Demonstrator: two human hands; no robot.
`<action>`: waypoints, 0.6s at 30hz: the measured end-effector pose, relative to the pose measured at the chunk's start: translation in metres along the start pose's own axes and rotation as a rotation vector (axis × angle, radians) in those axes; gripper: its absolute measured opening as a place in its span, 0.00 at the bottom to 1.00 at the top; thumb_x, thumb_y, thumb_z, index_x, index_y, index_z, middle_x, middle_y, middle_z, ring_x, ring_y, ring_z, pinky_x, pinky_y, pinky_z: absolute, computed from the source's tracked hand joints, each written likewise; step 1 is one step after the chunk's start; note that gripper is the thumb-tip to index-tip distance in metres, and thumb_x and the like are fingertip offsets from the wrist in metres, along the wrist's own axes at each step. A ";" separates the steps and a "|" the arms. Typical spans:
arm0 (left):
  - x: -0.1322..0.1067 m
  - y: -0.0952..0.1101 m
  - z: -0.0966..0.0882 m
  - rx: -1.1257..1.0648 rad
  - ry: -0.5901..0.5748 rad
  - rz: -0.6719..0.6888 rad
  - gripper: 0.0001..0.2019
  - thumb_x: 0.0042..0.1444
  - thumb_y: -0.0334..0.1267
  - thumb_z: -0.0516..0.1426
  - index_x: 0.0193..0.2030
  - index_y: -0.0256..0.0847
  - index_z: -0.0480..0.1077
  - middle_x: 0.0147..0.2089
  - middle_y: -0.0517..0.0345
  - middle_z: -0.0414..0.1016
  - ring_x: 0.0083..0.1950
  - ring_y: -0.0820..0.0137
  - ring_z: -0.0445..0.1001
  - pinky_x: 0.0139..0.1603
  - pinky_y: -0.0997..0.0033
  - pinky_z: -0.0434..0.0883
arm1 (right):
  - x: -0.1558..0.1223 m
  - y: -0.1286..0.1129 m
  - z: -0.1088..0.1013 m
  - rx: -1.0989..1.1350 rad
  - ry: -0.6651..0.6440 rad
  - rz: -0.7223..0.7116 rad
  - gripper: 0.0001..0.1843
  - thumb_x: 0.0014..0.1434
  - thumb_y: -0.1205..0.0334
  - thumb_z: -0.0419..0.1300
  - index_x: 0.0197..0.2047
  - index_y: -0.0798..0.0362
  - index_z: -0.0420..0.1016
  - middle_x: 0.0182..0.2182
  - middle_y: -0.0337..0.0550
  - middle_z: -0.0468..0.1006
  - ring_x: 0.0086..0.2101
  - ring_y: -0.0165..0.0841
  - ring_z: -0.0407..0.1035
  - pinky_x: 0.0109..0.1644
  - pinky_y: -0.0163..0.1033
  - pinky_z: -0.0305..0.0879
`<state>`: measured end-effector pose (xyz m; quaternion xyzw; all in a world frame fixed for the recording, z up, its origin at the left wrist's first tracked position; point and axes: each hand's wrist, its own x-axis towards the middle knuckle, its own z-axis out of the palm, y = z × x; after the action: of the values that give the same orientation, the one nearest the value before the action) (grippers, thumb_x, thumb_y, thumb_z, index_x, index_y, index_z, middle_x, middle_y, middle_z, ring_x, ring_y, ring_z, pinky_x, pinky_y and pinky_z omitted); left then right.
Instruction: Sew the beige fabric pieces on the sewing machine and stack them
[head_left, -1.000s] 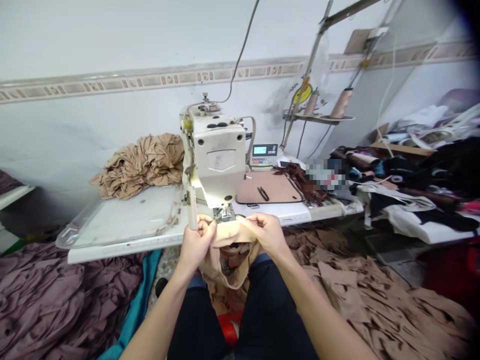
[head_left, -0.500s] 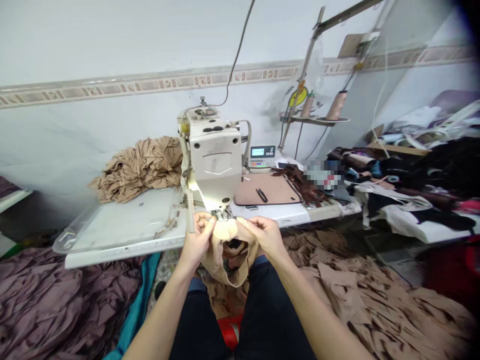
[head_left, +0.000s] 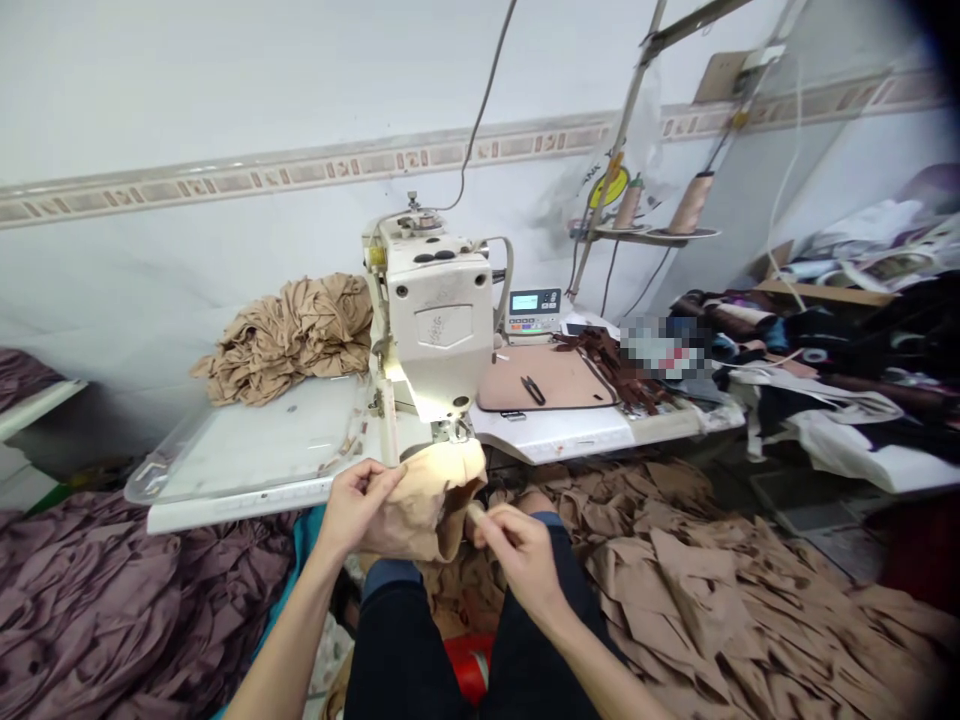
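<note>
A tan fabric garment piece hangs in front of the white sewing machine, its upper edge brightly lit just below the presser foot. My left hand pinches the garment's left side between thumb and fingers. My right hand is closed beside the right edge of the garment, lower than the machine's needle area. Whatever lies between the right fingers is hidden. The opening of the garment faces right, towards that hand.
Black thread snips lie on a pink mat right of the machine. A tan fabric heap rests on the table's left side. Brown cloth and purple cloth pile up below. Thread cones stand on a rack.
The garment has come away from under the presser foot and turned to the left. My left hand moved left and down; my right hand left the upper edge and dropped lower.
</note>
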<state>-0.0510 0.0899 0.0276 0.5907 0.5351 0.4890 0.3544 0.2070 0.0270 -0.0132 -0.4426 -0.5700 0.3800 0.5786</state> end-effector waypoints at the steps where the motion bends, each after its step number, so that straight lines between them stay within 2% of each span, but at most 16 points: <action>1: 0.001 0.002 0.002 -0.021 0.019 -0.001 0.19 0.55 0.53 0.70 0.29 0.39 0.77 0.28 0.61 0.73 0.30 0.71 0.69 0.33 0.74 0.66 | 0.002 -0.002 0.009 0.026 -0.056 0.032 0.22 0.68 0.45 0.66 0.29 0.52 0.83 0.32 0.48 0.84 0.34 0.39 0.77 0.39 0.40 0.72; 2: 0.000 0.004 0.006 -0.046 0.038 -0.008 0.19 0.55 0.53 0.71 0.29 0.39 0.76 0.28 0.60 0.74 0.30 0.70 0.70 0.34 0.74 0.67 | 0.006 -0.004 0.018 0.061 -0.106 0.077 0.19 0.66 0.45 0.68 0.36 0.52 0.86 0.38 0.49 0.86 0.39 0.42 0.79 0.42 0.41 0.74; 4: -0.005 0.007 0.015 -0.108 0.062 -0.040 0.20 0.56 0.55 0.69 0.29 0.38 0.76 0.28 0.60 0.75 0.30 0.70 0.70 0.35 0.74 0.68 | 0.013 -0.005 0.032 0.150 -0.174 0.160 0.22 0.63 0.43 0.71 0.50 0.52 0.86 0.48 0.51 0.86 0.48 0.46 0.79 0.47 0.44 0.76; 5: -0.010 0.008 0.020 -0.142 0.060 -0.061 0.21 0.58 0.56 0.68 0.29 0.38 0.76 0.28 0.59 0.75 0.31 0.70 0.71 0.35 0.74 0.69 | 0.015 -0.006 0.037 0.194 -0.187 0.183 0.26 0.62 0.42 0.71 0.54 0.52 0.84 0.51 0.52 0.85 0.50 0.47 0.78 0.48 0.44 0.76; 7: -0.022 0.007 0.029 -0.198 0.020 -0.103 0.22 0.61 0.57 0.66 0.31 0.38 0.77 0.29 0.58 0.76 0.32 0.70 0.72 0.34 0.75 0.69 | 0.017 -0.008 0.040 0.262 -0.171 0.198 0.28 0.63 0.40 0.70 0.56 0.53 0.81 0.50 0.51 0.84 0.49 0.45 0.78 0.47 0.42 0.76; 9: -0.036 0.003 0.034 -0.230 -0.056 -0.140 0.21 0.61 0.57 0.66 0.34 0.37 0.78 0.31 0.57 0.77 0.32 0.70 0.72 0.34 0.75 0.69 | 0.013 -0.011 0.037 0.303 -0.148 0.217 0.26 0.64 0.38 0.68 0.51 0.53 0.81 0.42 0.47 0.84 0.40 0.40 0.78 0.40 0.39 0.73; 12: -0.057 -0.008 0.033 -0.235 -0.191 -0.183 0.22 0.60 0.57 0.67 0.34 0.37 0.78 0.29 0.59 0.72 0.28 0.73 0.67 0.28 0.77 0.64 | 0.003 -0.013 0.022 0.305 -0.205 0.323 0.27 0.63 0.35 0.67 0.36 0.54 0.77 0.24 0.36 0.74 0.23 0.30 0.66 0.26 0.34 0.61; 14: -0.067 -0.015 0.030 -0.240 -0.248 -0.176 0.22 0.59 0.57 0.68 0.31 0.37 0.76 0.29 0.61 0.69 0.27 0.75 0.64 0.25 0.78 0.60 | -0.004 -0.014 0.011 0.261 -0.302 0.389 0.26 0.60 0.37 0.70 0.31 0.53 0.74 0.21 0.33 0.69 0.21 0.28 0.62 0.25 0.33 0.57; 16: -0.073 -0.021 0.028 -0.238 -0.211 -0.158 0.21 0.60 0.55 0.67 0.32 0.38 0.75 0.31 0.60 0.70 0.28 0.74 0.65 0.27 0.77 0.62 | -0.012 -0.015 0.000 0.160 -0.419 0.422 0.23 0.56 0.44 0.74 0.29 0.53 0.73 0.22 0.34 0.71 0.22 0.28 0.63 0.27 0.33 0.57; 18: -0.079 -0.025 0.031 -0.198 -0.136 -0.152 0.18 0.61 0.54 0.67 0.35 0.39 0.75 0.34 0.59 0.73 0.33 0.71 0.69 0.34 0.75 0.67 | -0.020 -0.019 -0.006 -0.041 -0.515 0.403 0.17 0.55 0.53 0.75 0.26 0.53 0.75 0.21 0.34 0.73 0.23 0.28 0.64 0.28 0.33 0.55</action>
<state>-0.0240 0.0204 -0.0197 0.5422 0.5023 0.4700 0.4825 0.2108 0.0012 -0.0013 -0.4477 -0.6061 0.5746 0.3196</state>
